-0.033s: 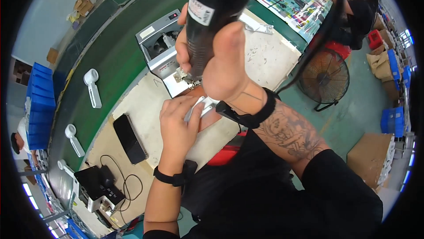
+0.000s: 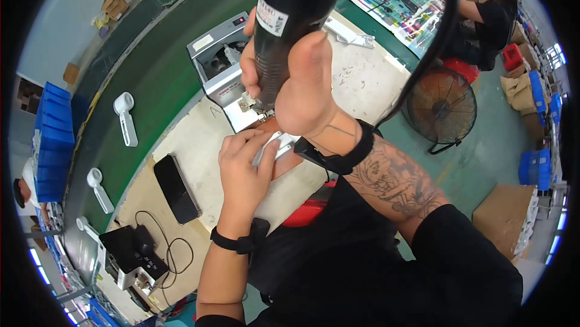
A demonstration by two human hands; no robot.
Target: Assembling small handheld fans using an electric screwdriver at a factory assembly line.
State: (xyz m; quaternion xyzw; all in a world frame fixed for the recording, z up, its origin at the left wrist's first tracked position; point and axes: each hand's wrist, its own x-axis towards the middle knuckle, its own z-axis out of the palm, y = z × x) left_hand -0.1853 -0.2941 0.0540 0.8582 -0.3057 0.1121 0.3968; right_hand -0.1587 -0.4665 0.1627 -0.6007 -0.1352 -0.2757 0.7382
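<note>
In the head view, the right hand (image 2: 305, 94) is closed round a black cylindrical power tool (image 2: 302, 4), its fingers curled about the grip and its thumb lying along the near side. The left hand (image 2: 243, 167) has its fingers bent and drawn nearly together, pinching a small white part (image 2: 284, 144) between thumb and forefinger. That part sits on the near side of the worktable (image 2: 214, 134), against a brown base (image 2: 287, 166), just nearer than the tool's lower end.

Compared with the earlier frame, both hands' grips are unchanged and the part lies in the same place. The tool's black cable (image 2: 423, 76) hangs slightly farther left, and the co-worker (image 2: 498, 19) at the far right has an arm stretched farther forward.

Just beyond the hands stands a grey machine (image 2: 223, 88), partly hidden by the tool. To the left lies a dark phone (image 2: 177, 188); nearer left, a black device (image 2: 130, 248) with a looped wire. White handled pieces (image 2: 125, 118) lie along the green conveyor (image 2: 160, 79). A floor fan (image 2: 440, 106) stands to the right. The right hand covers part of the white piece, so whether the tool's tip touches it cannot be told.
</note>
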